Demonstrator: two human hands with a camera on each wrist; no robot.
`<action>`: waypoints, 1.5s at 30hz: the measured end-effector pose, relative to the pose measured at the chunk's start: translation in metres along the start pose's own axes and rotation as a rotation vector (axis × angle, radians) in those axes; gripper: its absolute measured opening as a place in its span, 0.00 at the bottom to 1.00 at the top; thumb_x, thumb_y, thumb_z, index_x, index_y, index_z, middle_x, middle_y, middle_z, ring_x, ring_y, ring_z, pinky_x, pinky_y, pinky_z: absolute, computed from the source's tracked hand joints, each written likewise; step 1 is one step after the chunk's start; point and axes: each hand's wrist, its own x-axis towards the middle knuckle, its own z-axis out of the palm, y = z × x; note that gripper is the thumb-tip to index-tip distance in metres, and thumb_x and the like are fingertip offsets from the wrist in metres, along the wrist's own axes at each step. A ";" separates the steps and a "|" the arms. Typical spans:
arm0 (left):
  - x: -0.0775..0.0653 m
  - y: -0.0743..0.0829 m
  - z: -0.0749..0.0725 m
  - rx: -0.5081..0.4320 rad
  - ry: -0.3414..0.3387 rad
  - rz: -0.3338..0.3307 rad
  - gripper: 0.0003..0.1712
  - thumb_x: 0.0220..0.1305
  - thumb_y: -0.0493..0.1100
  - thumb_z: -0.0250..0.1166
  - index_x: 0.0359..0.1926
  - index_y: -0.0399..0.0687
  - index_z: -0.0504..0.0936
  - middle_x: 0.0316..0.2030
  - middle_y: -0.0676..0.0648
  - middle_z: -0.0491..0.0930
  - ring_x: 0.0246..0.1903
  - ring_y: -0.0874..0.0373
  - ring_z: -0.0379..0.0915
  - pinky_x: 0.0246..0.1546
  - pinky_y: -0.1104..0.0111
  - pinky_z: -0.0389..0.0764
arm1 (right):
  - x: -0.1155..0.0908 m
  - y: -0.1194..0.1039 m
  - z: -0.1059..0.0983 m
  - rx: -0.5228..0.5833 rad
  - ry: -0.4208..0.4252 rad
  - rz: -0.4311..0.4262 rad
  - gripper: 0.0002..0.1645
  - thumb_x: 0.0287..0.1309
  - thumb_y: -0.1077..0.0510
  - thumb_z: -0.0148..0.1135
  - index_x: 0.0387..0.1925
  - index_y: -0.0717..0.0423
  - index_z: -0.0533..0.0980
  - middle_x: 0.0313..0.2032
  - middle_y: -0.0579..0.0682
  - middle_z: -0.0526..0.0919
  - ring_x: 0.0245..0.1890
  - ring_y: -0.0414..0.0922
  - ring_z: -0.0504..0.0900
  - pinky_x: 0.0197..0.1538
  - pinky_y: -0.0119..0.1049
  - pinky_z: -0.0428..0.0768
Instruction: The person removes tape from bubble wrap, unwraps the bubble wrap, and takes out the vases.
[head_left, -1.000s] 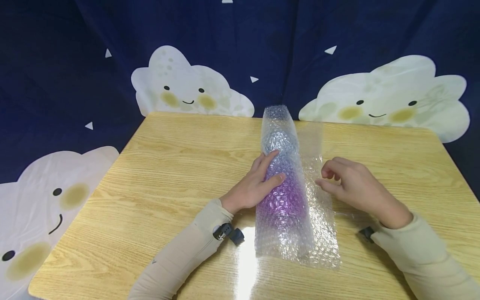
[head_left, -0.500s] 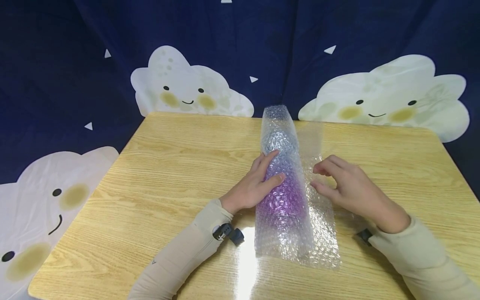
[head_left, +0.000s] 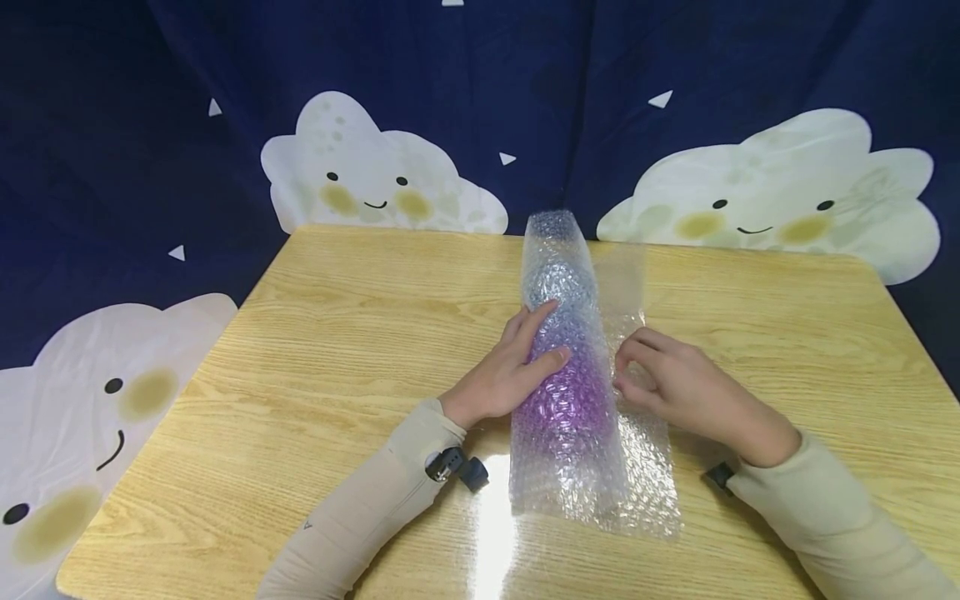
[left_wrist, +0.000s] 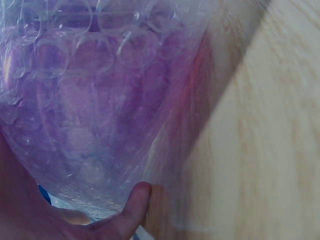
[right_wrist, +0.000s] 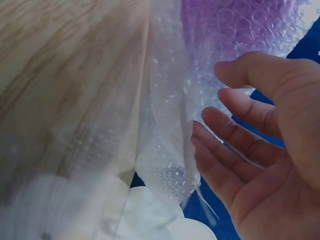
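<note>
Right hand (head_left: 678, 383) nearer bubble wrap (head_left: 566, 475) around a purple-blue object (head_left: 566, 404), fingers bent, empty; left hand (head_left: 506, 375) on top, fingers straight

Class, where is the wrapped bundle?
Head view: the wrapped bundle lies right of centre on the table, under the left hand, beside the right hand.

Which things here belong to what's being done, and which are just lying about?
In use:
bubble wrap
purplish object inside
left hand, resting on the wrap
right hand, over its flap

Just around:
wooden table
cloud-print curtain
dark wrist strap
</note>
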 end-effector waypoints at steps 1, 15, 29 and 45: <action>0.000 0.000 0.000 0.000 0.000 0.001 0.45 0.70 0.74 0.45 0.81 0.81 0.37 0.85 0.40 0.34 0.82 0.36 0.40 0.74 0.30 0.56 | 0.000 0.000 0.000 0.001 -0.005 0.004 0.08 0.57 0.58 0.74 0.36 0.50 0.81 0.40 0.46 0.85 0.35 0.41 0.85 0.40 0.39 0.89; 0.000 0.001 0.000 0.006 -0.002 -0.002 0.45 0.70 0.75 0.44 0.82 0.81 0.37 0.84 0.40 0.34 0.82 0.33 0.42 0.73 0.29 0.57 | -0.002 0.003 0.005 -0.022 -0.022 -0.008 0.10 0.58 0.56 0.74 0.39 0.54 0.82 0.40 0.47 0.85 0.34 0.39 0.84 0.39 0.36 0.88; -0.001 0.000 0.000 -0.001 -0.004 0.001 0.45 0.71 0.74 0.45 0.82 0.80 0.37 0.84 0.40 0.33 0.82 0.34 0.41 0.74 0.29 0.56 | -0.003 0.006 0.008 -0.016 -0.076 0.023 0.16 0.58 0.55 0.74 0.46 0.56 0.83 0.45 0.49 0.86 0.43 0.46 0.87 0.47 0.44 0.90; -0.001 0.001 0.000 0.012 -0.003 0.001 0.45 0.71 0.75 0.44 0.82 0.81 0.36 0.85 0.40 0.32 0.82 0.34 0.40 0.72 0.28 0.56 | -0.003 0.012 0.011 -0.011 -0.092 0.042 0.21 0.57 0.55 0.74 0.51 0.58 0.82 0.55 0.58 0.85 0.53 0.57 0.86 0.56 0.54 0.87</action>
